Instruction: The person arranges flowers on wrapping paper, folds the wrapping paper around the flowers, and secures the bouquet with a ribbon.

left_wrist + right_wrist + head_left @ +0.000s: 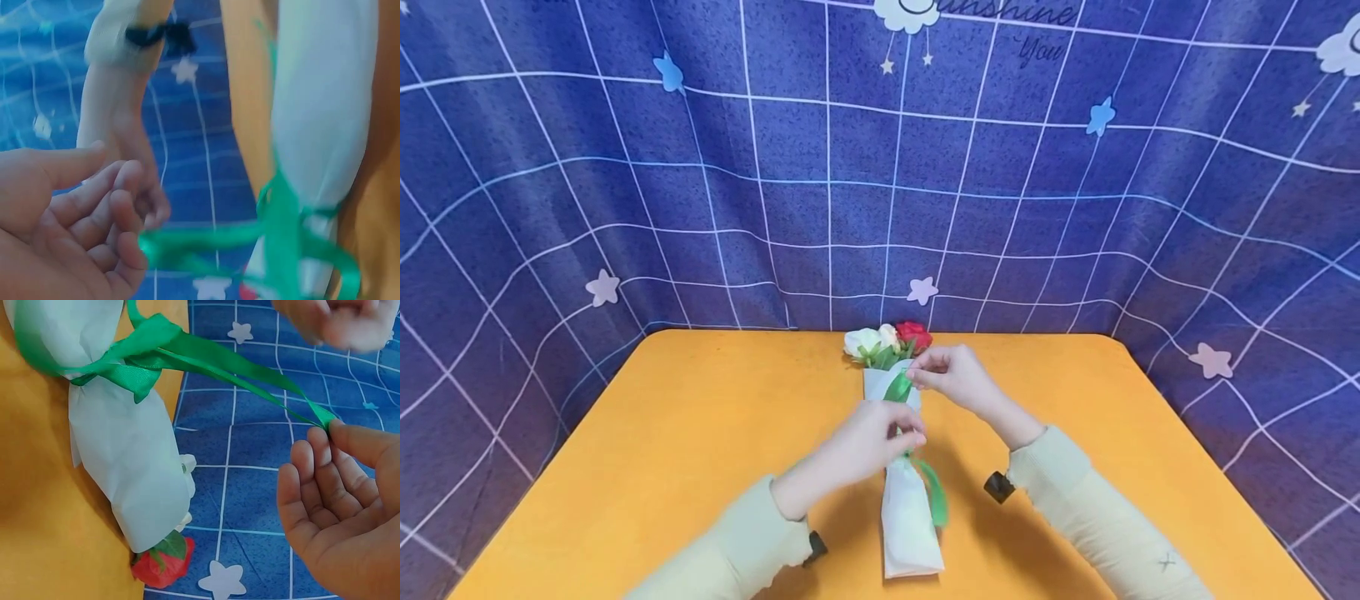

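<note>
A small bouquet wrapped in white paper [912,533] lies lengthwise on the table, its red rose [913,335] and white flowers [862,342] at the far end. Green ribbon [144,347] is tied around the wrap's narrow middle, with one tail [936,493] trailing on the right. Between thumb and fingertips, my right hand [953,377] pinches a ribbon loop stretched away from the knot. My left hand [880,437] hovers over the knot, fingers loosely bent and thumb apart. In the left wrist view, ribbon reaches the left fingertips [132,247], but no grip on it shows.
The bouquet lies on an orange table [715,433]. Behind and beside the table hangs a blue curtain [790,208] with white grid lines and stars. Dark straps [998,487] show beneath both sleeves.
</note>
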The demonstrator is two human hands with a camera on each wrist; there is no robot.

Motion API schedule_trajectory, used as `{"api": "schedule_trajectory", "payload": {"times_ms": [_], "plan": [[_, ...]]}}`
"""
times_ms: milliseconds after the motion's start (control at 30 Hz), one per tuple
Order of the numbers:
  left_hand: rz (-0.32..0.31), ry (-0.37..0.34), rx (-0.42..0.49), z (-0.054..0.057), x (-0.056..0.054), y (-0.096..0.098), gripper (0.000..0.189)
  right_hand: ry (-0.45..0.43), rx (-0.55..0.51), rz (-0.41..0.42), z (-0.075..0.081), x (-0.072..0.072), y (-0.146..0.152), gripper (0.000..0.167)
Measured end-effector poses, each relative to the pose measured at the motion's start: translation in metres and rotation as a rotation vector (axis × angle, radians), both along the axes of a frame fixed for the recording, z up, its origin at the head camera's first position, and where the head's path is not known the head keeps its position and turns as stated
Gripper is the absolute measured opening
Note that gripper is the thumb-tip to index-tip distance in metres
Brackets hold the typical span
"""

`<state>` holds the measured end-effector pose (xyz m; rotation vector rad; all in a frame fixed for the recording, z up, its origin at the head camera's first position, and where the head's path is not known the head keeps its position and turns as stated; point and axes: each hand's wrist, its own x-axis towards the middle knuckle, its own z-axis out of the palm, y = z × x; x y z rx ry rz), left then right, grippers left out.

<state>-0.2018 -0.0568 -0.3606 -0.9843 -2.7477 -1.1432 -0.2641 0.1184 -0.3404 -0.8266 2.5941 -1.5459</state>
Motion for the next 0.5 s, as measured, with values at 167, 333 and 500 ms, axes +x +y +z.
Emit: {"api": "schedule_trajectory", "payload": {"times_ms": [167,333,500], "plan": [[0.143,0.105,0.122,0.004,-0.022,-0.018,0.01,-0.003,-0.007,-0.002,-0.013,-0.012,0.004,0.013],[0.241,0.074,0.186,-0.002,-0.044,-0.03,0.017,-0.004,-0.014,0.014,-0.014,-0.012,0.003,0.013],[0.146,-0.055,0.203,-0.015,-0.056,-0.033,0.023,0.037,0.005,0.034,-0.014,-0.009,0.002,0.009]]}}
